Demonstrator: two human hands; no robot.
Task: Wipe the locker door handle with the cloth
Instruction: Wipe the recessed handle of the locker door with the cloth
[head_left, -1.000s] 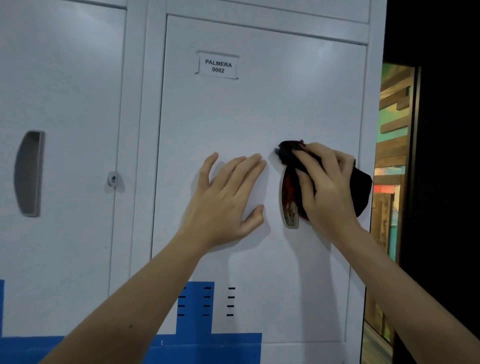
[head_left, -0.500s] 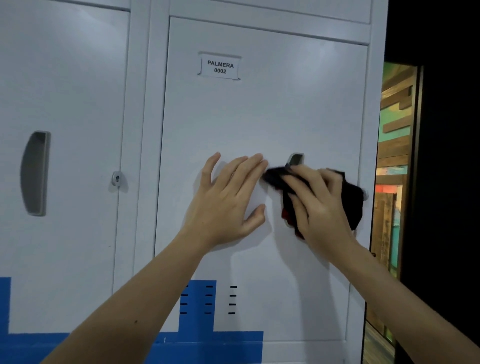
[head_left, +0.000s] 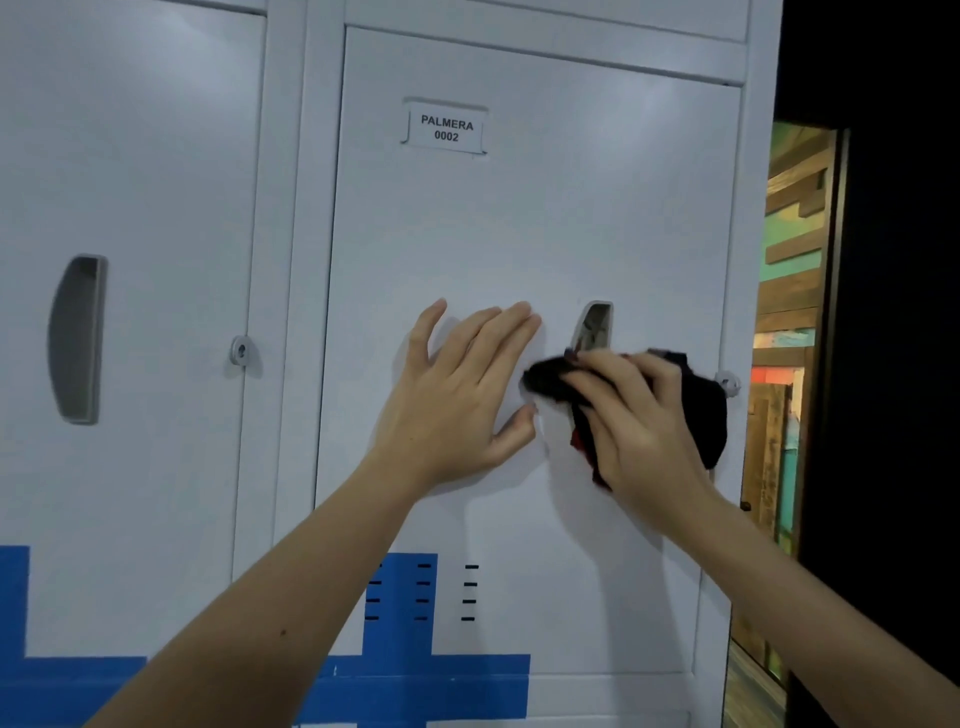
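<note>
A white locker door (head_left: 519, 234) labelled PALMERA 0002 fills the middle of the view. Its recessed grey handle (head_left: 595, 325) shows only at its top; the lower part is hidden. My right hand (head_left: 639, 421) holds a dark cloth (head_left: 704, 410) with a red patch and presses it over the handle's lower half. My left hand (head_left: 462, 395) lies flat on the door just left of the handle, fingers straight and spread.
The neighbouring locker door on the left has its own grey handle (head_left: 78, 338) and a round lock (head_left: 240, 352). Another lock (head_left: 728, 383) sits at the right door edge. Vent slots (head_left: 423, 592) and blue paint lie below. A dark opening stands to the right.
My right hand slid the cloth down the handle, from covering its top to its lower half, uncovering the upper end. My left hand stayed flat on the door.
</note>
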